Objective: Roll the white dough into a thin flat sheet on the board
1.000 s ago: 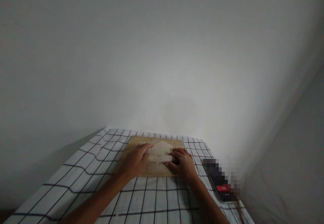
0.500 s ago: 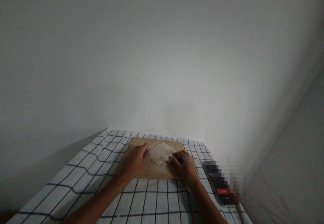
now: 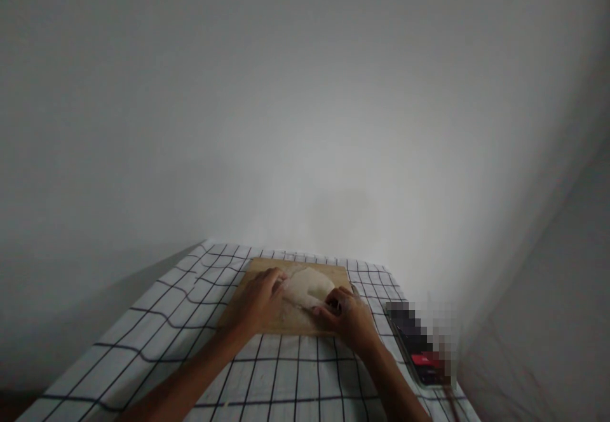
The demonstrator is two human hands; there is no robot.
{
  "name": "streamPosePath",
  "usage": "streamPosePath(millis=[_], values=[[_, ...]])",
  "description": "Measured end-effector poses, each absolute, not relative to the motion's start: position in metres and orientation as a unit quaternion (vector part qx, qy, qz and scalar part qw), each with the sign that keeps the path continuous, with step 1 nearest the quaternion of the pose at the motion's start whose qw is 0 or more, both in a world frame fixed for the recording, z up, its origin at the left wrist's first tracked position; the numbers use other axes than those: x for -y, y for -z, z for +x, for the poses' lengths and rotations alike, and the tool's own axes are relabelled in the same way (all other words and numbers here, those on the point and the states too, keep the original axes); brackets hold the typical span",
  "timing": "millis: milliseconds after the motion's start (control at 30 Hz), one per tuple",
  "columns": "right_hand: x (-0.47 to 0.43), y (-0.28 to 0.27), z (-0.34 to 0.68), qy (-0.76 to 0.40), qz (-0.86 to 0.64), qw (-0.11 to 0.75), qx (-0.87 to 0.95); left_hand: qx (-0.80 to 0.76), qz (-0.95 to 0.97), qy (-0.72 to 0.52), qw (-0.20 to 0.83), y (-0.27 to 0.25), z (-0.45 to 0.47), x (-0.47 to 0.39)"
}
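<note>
While a plain pale wall (image 3: 305, 104) fills most of the view, the bench sits low in frame under a white cloth w/ dark grid lines (image 3: 157, 307). On the cloth lies a wooden board (image 3: 286, 317), approx centred, its far edge near the wall. No containers in view. A flat pale dough sheet (image 3: 307, 285) rests on the board's far half. Left hand (image 3: 257, 301) lies on the dough's left edge, fingers together and curled over it. Right hand (image 3: 350, 314) pinches the dough's near right edge, fingers bent. Right of the board, well apart, a dark phone (image 3: 419, 346) w/ a red patch on screen; partly pixelated, text unreadable.
</note>
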State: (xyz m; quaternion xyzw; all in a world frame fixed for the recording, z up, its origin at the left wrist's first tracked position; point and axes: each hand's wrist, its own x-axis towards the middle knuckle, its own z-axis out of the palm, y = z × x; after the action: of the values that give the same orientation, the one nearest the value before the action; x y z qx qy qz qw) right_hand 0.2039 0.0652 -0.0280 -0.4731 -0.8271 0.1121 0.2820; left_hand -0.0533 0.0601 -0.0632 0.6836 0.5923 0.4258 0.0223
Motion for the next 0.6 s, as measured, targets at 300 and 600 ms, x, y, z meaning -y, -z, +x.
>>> streamPosePath(millis=[300,600], values=[[-0.052,0.023,0.190,-0.099,-0.491,0.252,0.828,-0.661,0.662,-0.352,0.016,0.046,-0.044,-0.051],[-0.056,0.030,0.195,-0.104,-0.473,0.273,0.831,-0.659,0.660,-0.360,0.005,0.044,-0.045,-0.046]])
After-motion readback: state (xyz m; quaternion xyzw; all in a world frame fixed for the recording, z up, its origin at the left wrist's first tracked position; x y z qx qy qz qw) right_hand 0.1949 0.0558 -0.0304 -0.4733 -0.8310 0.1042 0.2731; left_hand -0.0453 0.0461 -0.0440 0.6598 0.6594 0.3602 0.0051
